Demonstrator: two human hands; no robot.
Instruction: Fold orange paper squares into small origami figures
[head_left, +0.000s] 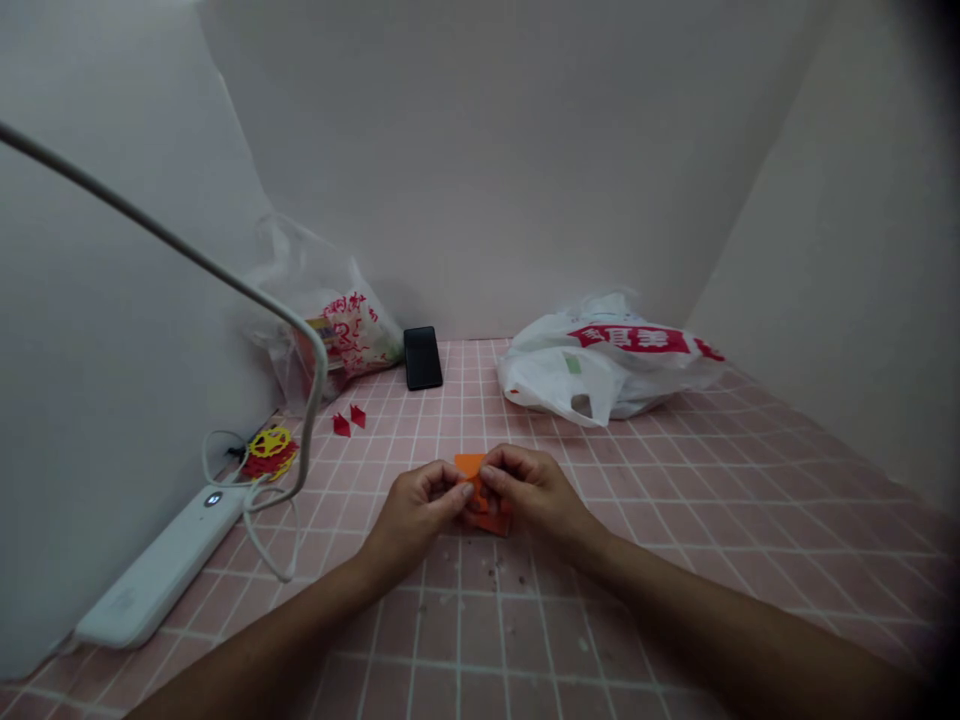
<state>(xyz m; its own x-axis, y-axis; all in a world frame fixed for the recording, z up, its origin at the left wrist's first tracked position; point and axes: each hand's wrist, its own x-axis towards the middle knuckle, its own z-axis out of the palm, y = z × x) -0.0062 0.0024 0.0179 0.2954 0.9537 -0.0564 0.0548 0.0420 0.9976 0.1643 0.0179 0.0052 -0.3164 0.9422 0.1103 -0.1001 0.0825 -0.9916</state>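
Near the middle of the pink tiled surface, both my hands come together over a small piece of orange paper point(470, 464). My left hand point(420, 508) pinches its left side between thumb and forefinger. From the other side my right hand point(534, 492) grips the paper the same way, with the thumb on top. Part of the sheet shows above the fingers and a darker orange part below them. The fingers hide the middle, so its exact folds cannot be made out.
Two small red folded pieces point(342, 425) lie ahead on the left, near red and yellow cut-outs point(270, 445). A black phone point(423, 358) lies by the back wall between a clear plastic bag point(360, 330) and a white bag point(555, 370). At left, a white lamp base point(161, 570) has a bent stem point(319, 400).
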